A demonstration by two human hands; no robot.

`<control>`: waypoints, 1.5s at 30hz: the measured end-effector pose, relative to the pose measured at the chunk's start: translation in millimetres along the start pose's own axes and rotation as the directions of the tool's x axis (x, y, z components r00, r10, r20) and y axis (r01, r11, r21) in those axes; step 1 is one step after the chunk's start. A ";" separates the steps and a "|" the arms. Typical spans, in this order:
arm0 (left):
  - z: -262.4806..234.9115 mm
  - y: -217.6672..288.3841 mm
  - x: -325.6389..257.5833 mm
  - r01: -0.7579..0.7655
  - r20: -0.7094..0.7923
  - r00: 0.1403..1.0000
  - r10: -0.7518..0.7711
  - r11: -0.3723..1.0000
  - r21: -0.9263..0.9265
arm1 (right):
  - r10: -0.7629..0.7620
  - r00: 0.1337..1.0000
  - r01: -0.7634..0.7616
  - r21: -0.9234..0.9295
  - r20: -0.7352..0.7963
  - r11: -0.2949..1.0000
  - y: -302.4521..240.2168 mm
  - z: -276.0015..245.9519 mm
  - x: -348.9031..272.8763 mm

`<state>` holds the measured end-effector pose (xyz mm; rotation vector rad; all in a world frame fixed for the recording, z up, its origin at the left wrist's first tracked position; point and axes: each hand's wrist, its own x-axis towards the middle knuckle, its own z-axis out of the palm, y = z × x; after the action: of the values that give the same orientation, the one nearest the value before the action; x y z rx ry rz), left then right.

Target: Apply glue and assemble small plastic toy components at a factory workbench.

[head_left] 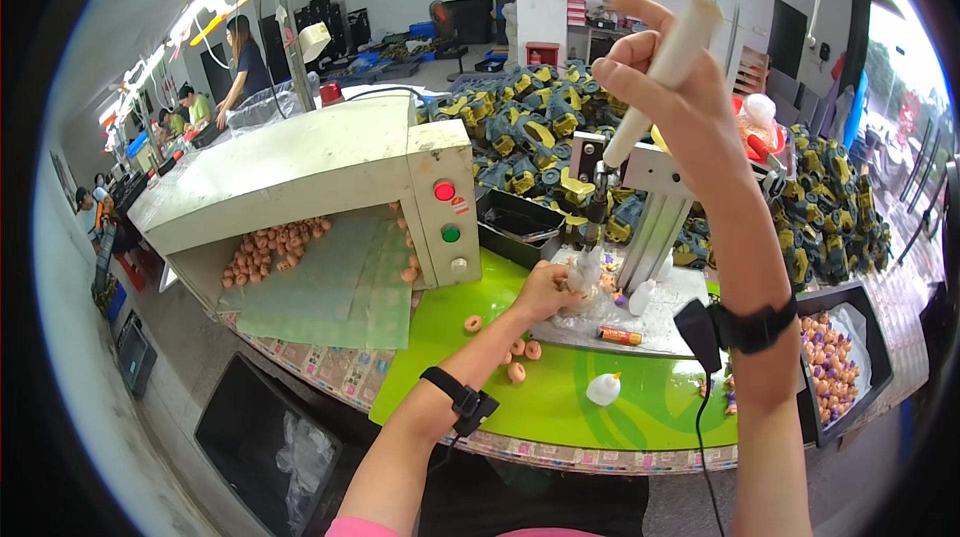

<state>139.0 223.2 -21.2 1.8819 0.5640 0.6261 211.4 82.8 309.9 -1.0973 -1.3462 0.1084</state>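
My right hand [690, 102] is raised, its fingers wrapped round the pale lever handle [628, 137] of a bench press [650, 237]. The handle slants up and to the right. Low under the press's metal tool [596, 212], my left hand [545, 292] has its fingers closed at the whitish work spot; what they pinch is too hidden to name. Small peach and purple parts [608, 285] lie close behind those fingers. Several peach round pieces [516, 373] rest on the green mat [440, 377] near my left wrist. A white dropper bottle [603, 390] and an orange battery [620, 336] sit nearer me.
At left stands a cream machine [300, 162] with red and green buttons and peach pieces inside. Black-and-yellow parts [540, 122] pile up behind. A black tray [875, 392] of small figures is at right. A black crate [235, 427] stands lower left. Other people work far left.
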 end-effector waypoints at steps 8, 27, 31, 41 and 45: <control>-12.6 14.5 -43.0 0.003 -0.101 0.994 -0.038 0.945 -0.326 | -0.382 0.813 0.537 -0.313 0.439 0.783 3.4 0.7 -110.4; -1.0 46.9 -235.5 0.333 0.333 0.934 -0.129 -0.019 -0.943 | 0.469 0.881 -0.454 -0.376 -0.056 0.808 132.0 1.7 -330.6; 20.9 60.2 -231.6 0.353 0.310 0.900 -0.305 0.095 -0.931 | 0.654 0.753 -0.656 0.014 0.072 0.754 146.8 0.5 -346.7; 36.6 51.3 -231.9 0.352 0.221 0.917 -0.332 0.416 -0.838 | 0.554 0.819 -0.560 0.003 -0.151 0.829 67.8 -19.5 -342.3; 38.0 43.4 -231.1 0.361 0.276 0.904 -0.328 0.235 -0.903 | 0.600 0.777 -0.574 0.175 -0.190 0.800 71.5 -17.5 -352.5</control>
<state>-6.3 34.8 -32.3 0.5559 0.4075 0.4458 157.5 -111.7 11.6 -1.3629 -0.7323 0.4936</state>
